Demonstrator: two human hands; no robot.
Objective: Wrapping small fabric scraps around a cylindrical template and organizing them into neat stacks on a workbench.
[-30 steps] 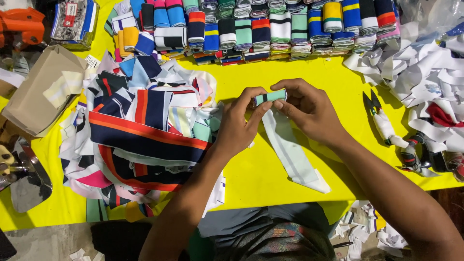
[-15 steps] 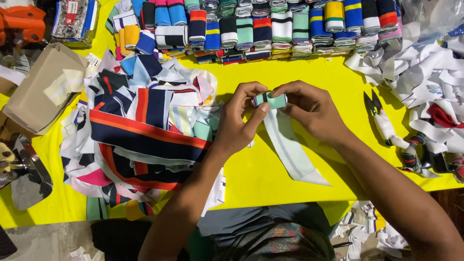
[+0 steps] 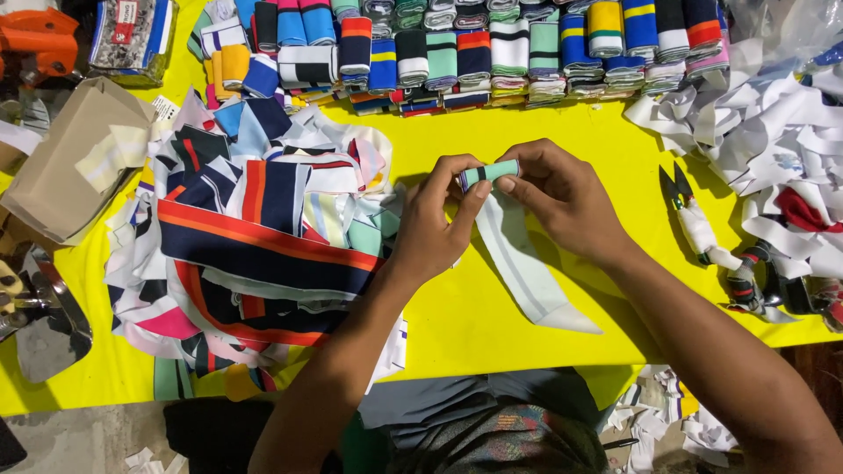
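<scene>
My left hand (image 3: 436,221) and my right hand (image 3: 562,200) meet above the yellow table (image 3: 492,132), both pinching a small mint-green roll (image 3: 490,172) of ribbed fabric. The strip's loose white tail (image 3: 527,272) with a faint stripe trails down and right across the table, ending in a point. A heap of striped fabric strips (image 3: 255,237) in navy, orange, white and pink lies just left of my left hand.
A row of rolled striped fabric pieces (image 3: 474,48) lines the far edge. White scraps (image 3: 773,149) pile at the right, with small snips (image 3: 676,189) beside them. A brown cardboard box (image 3: 70,158) and an orange tool (image 3: 39,39) sit at left.
The roll has grown slightly tighter as my fingers turned it, and the hanging tail has shortened a little. Both hands stay in the same spot.
</scene>
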